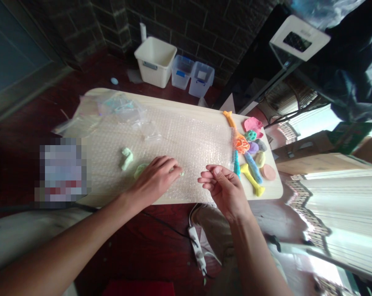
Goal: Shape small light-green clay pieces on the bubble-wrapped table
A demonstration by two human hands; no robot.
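My left hand [161, 174] is over the bubble wrap [192, 135] with its fingers curled down and together. A tiny pale green piece of modelling clay [182, 173] shows at its fingertips. Partly covered by this hand is a pale green clay lump [140, 169], and a bent green clay strip [127, 158] lies further left. To the right, my right hand [224, 183] is raised with the palm turned inward. Its thumb presses on the index finger while the other fingers curl loosely; anything in the pinch is too small to see.
Coloured clay shapes crowd the table's right end, among them a yellow bone shape [252, 179], an orange stringy lump [241, 144] and a pink piece [254, 126]. Clear plastic bags [127, 111] lie back left. A power strip [197, 250] is on the floor below.
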